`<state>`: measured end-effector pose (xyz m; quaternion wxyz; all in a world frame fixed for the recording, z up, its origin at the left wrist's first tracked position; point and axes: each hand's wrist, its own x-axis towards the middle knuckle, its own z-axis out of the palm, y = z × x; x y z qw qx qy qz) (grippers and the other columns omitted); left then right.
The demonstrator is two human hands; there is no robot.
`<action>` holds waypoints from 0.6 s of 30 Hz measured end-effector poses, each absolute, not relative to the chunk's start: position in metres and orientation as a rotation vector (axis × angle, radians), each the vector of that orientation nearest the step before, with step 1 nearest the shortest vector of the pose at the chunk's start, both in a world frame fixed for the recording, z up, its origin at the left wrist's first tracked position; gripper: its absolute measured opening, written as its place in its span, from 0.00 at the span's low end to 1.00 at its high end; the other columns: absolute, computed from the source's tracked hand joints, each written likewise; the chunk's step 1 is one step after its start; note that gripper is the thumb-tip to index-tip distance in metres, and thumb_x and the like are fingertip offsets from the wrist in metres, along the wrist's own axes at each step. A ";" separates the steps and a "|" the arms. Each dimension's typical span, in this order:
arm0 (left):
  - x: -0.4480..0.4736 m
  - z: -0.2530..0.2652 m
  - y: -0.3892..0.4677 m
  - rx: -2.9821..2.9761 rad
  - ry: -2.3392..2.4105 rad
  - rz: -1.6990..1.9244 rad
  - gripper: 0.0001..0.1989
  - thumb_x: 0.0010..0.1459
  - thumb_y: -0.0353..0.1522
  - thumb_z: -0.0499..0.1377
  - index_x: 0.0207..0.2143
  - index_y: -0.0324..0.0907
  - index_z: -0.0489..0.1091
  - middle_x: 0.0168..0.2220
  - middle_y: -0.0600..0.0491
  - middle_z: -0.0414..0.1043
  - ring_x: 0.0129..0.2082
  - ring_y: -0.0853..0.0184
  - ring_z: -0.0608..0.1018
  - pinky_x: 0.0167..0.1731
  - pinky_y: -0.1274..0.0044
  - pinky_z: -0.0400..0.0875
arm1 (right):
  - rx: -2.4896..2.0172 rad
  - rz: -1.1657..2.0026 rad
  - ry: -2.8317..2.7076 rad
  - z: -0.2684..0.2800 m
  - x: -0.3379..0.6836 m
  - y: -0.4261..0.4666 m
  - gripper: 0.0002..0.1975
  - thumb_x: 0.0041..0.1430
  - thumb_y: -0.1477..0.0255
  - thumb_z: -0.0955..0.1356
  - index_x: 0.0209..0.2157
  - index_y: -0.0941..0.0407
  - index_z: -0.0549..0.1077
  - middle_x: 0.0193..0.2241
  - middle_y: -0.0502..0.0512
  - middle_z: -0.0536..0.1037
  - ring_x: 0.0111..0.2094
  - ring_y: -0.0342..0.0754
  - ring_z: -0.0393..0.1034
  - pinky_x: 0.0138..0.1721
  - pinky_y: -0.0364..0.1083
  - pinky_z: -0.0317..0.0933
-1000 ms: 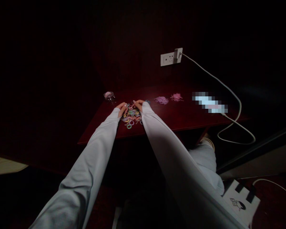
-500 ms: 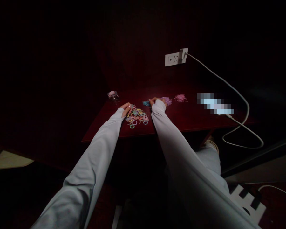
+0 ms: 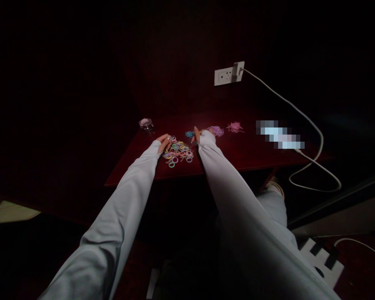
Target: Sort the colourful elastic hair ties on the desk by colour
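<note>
The mixed pile of hair ties [image 3: 178,151] lay on the dark red counter [image 3: 128,171] between the two hands, and the left hand [image 3: 163,142] was the nearer. That hand rested at the pile's upper left edge, touching it, with its thumb and fingers drawn close together; whether a tie was pinched between them could not be told. The pile spread from there to the right and toward the counter's front edge, showing no clear long axis, and a green hair tie [image 3: 171,167] lay at its near end.

The right hand [image 3: 199,135] was just beyond the pile's far right side. Two of its digits stood apart, pointing left, though it could not be told whether anything was gripped.

The small blue bunch [image 3: 189,134] lay just left of the right hand's fingertips, behind the pile, so the right hand was the nearer to it. The purple bunch [image 3: 218,131] lay just to the right, partly hidden by that hand, and the pink bunch [image 3: 235,127] was farther right. A clear jar [image 3: 146,123] stood beyond the left hand, apart from the pile.
</note>
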<state>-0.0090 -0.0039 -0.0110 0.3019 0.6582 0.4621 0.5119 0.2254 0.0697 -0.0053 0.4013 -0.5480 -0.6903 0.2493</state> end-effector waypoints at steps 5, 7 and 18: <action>-0.013 -0.012 0.003 1.801 1.216 1.338 0.41 0.54 0.73 0.66 0.24 0.45 0.67 0.19 0.57 0.65 0.21 0.70 0.64 0.25 0.75 0.59 | -1.412 0.577 -1.810 -0.008 0.225 0.064 0.32 0.79 0.53 0.66 0.22 0.52 0.82 0.29 0.61 0.81 0.64 0.63 0.70 0.72 0.60 0.57; -0.014 -0.012 0.003 1.770 1.224 1.328 0.40 0.55 0.71 0.67 0.24 0.45 0.67 0.19 0.56 0.64 0.21 0.70 0.64 0.25 0.75 0.59 | -1.439 0.555 -1.787 -0.008 0.225 0.063 0.30 0.79 0.54 0.66 0.25 0.53 0.83 0.33 0.62 0.83 0.64 0.63 0.70 0.69 0.59 0.59; -0.006 -0.011 -0.003 1.761 1.254 1.377 0.40 0.56 0.71 0.66 0.25 0.45 0.65 0.19 0.58 0.62 0.21 0.71 0.62 0.25 0.75 0.57 | -1.390 0.620 -1.691 -0.002 0.226 0.059 0.29 0.82 0.51 0.62 0.39 0.50 0.89 0.46 0.58 0.87 0.63 0.59 0.73 0.72 0.59 0.60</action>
